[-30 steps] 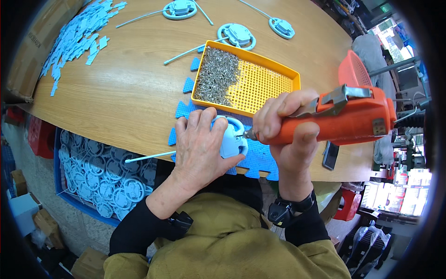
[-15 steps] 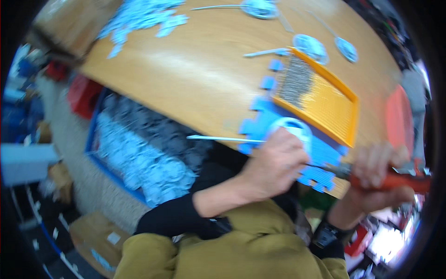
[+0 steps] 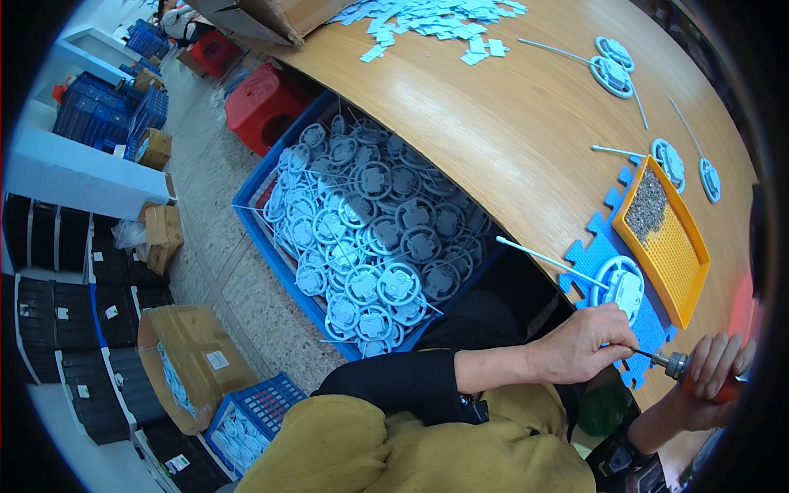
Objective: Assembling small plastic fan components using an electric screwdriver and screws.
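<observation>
My right hand [image 3: 713,368] is wrapped round the red handle of a power screwdriver [image 3: 675,361], which points left. My left hand [image 3: 582,345] is closed in a pinch at the tip of its thin dark bit; whether a screw is between the fingers is hidden. Just beyond the left hand, a white round plastic part [image 3: 620,286] with a long thin rod lies on a blue foam mat [image 3: 585,256]. A yellow tray [image 3: 695,283] rests at the mat's far side, with a heap of small metal screws [image 3: 647,204] in its far end.
Left of the table [image 3: 460,140] stands a blue crate [image 3: 271,255] full of similar round parts. More such parts [image 3: 612,76] and a pile of light blue flat pieces [image 3: 444,20] lie on the tabletop. Cartons, a red stool [image 3: 267,107] and a smaller blue basket [image 3: 275,403] stand on the floor.
The view has swung left, showing more of the crate and floor. My left hand has come off the round part, nearer to me, still pinching by the bit; my right hand keeps the screwdriver.
</observation>
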Tool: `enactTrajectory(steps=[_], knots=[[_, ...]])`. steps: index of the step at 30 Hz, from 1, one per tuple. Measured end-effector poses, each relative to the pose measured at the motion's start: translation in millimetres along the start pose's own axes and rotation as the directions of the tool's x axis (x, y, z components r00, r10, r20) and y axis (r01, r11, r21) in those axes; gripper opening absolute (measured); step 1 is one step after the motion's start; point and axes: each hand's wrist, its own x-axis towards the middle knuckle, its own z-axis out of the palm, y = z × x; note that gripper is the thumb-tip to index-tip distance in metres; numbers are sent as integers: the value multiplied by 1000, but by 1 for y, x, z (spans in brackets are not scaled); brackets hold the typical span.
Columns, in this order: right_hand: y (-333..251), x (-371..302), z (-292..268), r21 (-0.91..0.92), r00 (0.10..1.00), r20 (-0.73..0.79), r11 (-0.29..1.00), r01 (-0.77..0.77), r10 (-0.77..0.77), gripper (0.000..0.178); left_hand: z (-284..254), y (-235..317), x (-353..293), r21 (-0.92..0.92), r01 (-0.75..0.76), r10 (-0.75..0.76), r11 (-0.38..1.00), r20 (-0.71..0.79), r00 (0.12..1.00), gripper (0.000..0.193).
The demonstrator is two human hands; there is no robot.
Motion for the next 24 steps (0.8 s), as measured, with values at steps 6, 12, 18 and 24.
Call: enactTrajectory(steps=[6,12,18,24], knots=[[-17,19,-32,221,911,398,952,-213,112,37,3,3,1,-386,267,-136,883,333,933,10],[11,10,17,-25,977,211,1000,4,2,39,-7,-7,16,515,-219,129,829,205,970,54],[42,9,-6,-280,998,-38,959,43,-56,66,-4,-23,39,785,-136,24,604,152,988,74],[46,14,-21,-340,995,-83,940,26,-57,65,8,-33,48,836,-138,-8,531,168,986,69]])
